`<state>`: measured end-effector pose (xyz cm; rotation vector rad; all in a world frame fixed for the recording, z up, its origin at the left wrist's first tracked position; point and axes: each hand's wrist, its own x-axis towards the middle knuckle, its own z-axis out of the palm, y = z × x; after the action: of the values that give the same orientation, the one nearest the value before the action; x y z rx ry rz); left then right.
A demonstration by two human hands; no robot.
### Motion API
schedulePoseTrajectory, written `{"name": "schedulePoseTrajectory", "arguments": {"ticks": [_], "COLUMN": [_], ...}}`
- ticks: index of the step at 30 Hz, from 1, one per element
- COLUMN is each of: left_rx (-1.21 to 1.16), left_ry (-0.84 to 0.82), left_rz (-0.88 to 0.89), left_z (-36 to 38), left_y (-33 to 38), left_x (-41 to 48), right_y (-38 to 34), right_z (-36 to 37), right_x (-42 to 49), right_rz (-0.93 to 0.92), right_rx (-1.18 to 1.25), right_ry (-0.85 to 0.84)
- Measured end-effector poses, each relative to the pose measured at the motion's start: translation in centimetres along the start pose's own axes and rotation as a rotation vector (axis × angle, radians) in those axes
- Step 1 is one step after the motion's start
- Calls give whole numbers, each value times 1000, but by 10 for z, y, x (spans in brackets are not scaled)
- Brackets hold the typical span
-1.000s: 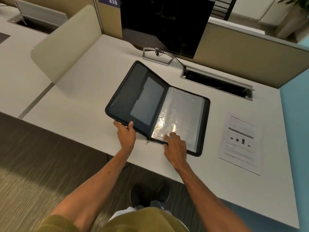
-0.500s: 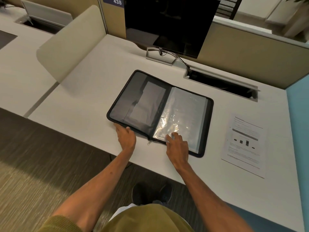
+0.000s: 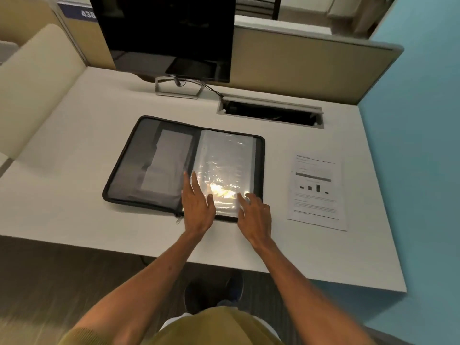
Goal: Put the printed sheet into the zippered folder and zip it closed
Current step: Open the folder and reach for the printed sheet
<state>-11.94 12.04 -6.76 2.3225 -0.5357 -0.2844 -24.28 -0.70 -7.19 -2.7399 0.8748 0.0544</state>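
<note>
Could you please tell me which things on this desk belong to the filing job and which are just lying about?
In the job:
zippered folder, lying open
clear sleeves
printed sheet, on the desk beside it
left hand
right hand

Lying about:
monitor
cable tray

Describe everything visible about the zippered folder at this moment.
The zippered folder lies open and flat on the white desk, black-edged with a zipper track around its rim and a pull hanging at the near edge by the spine. Its left half is grey with pockets; its right half holds glossy clear plastic sleeves catching glare. The left hand rests near the spine, the right hand at the near right corner.
</note>
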Motion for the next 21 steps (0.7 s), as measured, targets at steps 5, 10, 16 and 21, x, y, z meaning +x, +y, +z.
{"name": "schedulePoseTrajectory", "arguments": {"ticks": [5,10,16,21], "left_rx": [37,80,70,75], "left_ry": [-224,-444,-642,-659], "left_rz": [130,202,165,73], "left_z": [49,103,154,181], "left_y": [56,113,168,197], "left_x": [1,2,10,25], "right_y": [67,132,199,241], "right_z": [-20,-43,-67,-79], "right_x": [2,4,8,23], "right_rz": [144,301,445,617], "right_rx": [24,1,37,132], "right_ry": [40,69,99,117]}}
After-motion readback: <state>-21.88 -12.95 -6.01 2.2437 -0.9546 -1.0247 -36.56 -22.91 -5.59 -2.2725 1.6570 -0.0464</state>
